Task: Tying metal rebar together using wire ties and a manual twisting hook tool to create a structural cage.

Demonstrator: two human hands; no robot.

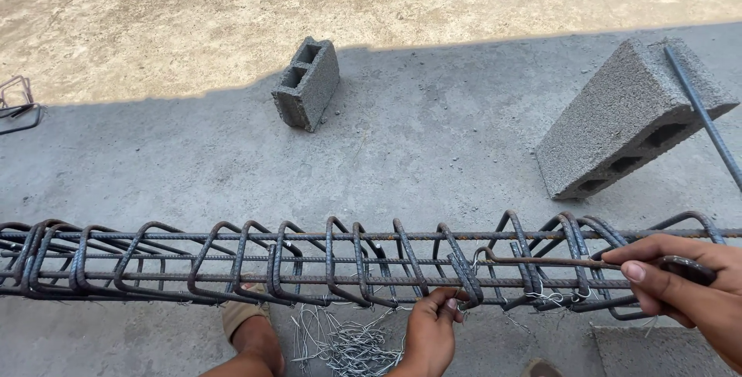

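A long rebar cage (pixel 232 257) of rusty bars and bent stirrups runs across the view at waist height. My left hand (pixel 430 331) reaches up from below and pinches a stirrup (pixel 462 273) and thin tie wire at the lower bar. My right hand (pixel 684 284) at the right edge grips the dark handle of a hooked tying tool (pixel 541 259). The tool's thin shaft runs left through the cage, and its hooked tip sits just above my left hand.
A bundle of cut tie wires (pixel 348 342) lies on the concrete under the cage. A small hollow block (pixel 307 83) stands beyond, and a larger block (pixel 626 118) with a rebar rod (pixel 703 114) leaning on it lies at the right. My sandalled foot (pixel 246 323) shows below.
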